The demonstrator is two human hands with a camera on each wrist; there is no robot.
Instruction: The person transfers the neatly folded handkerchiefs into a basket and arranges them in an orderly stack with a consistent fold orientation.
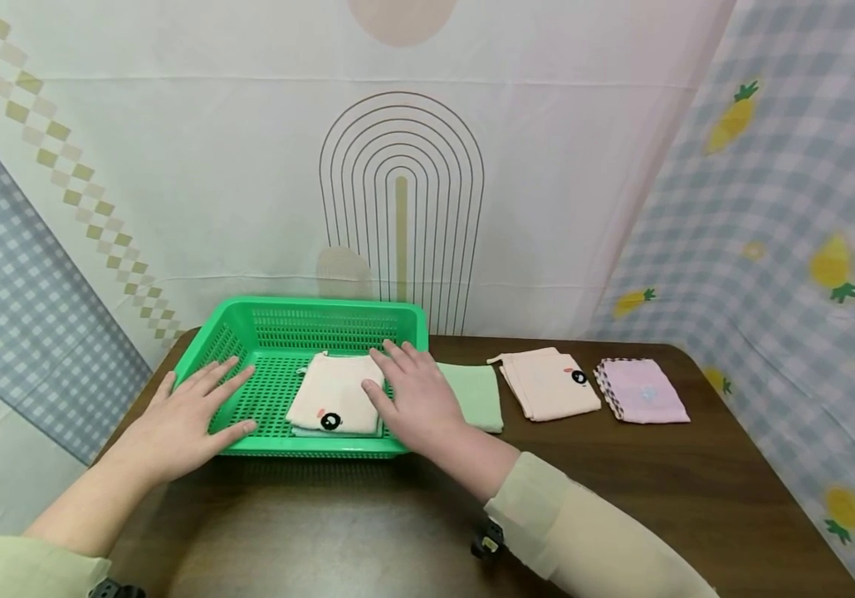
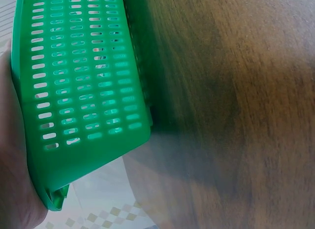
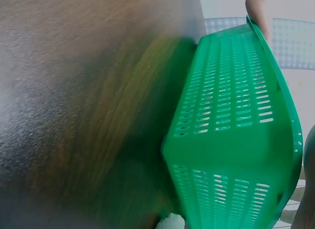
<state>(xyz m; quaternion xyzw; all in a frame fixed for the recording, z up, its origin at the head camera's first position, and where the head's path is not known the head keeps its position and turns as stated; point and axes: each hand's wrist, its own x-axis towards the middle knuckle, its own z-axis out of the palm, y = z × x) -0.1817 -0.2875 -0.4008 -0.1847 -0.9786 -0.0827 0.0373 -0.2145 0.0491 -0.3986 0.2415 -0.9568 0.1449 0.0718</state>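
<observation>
A green slotted plastic basket [image 1: 300,446] stands on the table's left half. My left hand [image 1: 177,423] lies over its left end with fingers spread; in the left wrist view part of that hand [image 2: 17,184] is at the basket's rim. Over the right end is my right hand [image 1: 427,403], its fingers extended, the fingertips beside a folded cream towel [image 1: 341,386] with an embroidered eye. This towel lies in the basket on top of a pale bluish cloth [image 1: 308,432], mostly hidden. Seen from the right wrist, the basket's corner [image 3: 236,150] fills the right side.
Right of the basket, a folded green towel [image 1: 480,399] lies partly behind my right hand. Farther right are a folded cream towel [image 1: 547,386] and a lilac towel [image 1: 644,392] with a checked edge. A patterned curtain [image 1: 547,208] hangs behind the dark wooden table [image 1: 622,473].
</observation>
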